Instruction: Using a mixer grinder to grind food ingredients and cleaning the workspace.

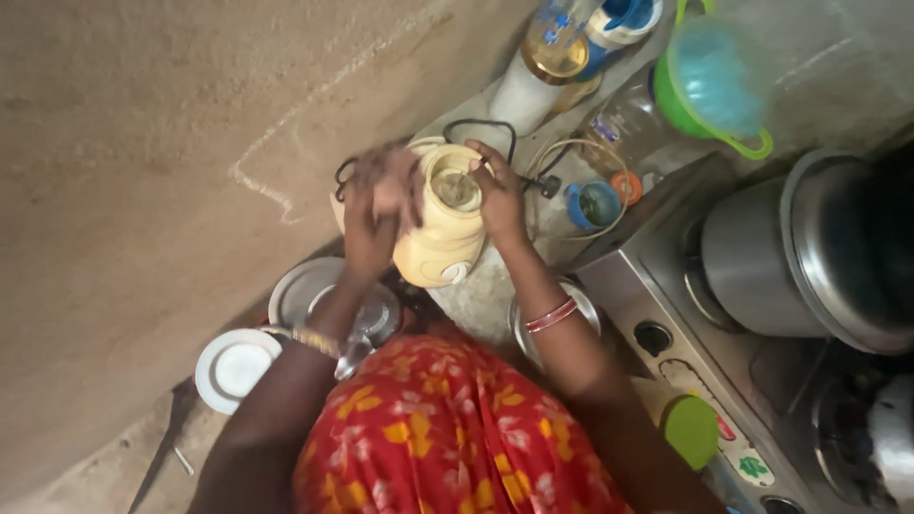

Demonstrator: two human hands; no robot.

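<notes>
Both hands on the mixer's jar, seating it.
My left hand [376,214] grips the blurred lid side, right hand [500,195] clasps the cream mixer jar [447,224]; next likely needs a firm twist.

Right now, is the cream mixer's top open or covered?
Open: the cream mixer base shows its uncovered round top between the left hand and right hand.

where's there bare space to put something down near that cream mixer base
Bare counter shows only in a narrow strip just below the cream mixer base, between the steel plates and the stove. Behind the base it is crowded: bottles, a green jug and cords. Both hands, left and right, rest on it.
</notes>
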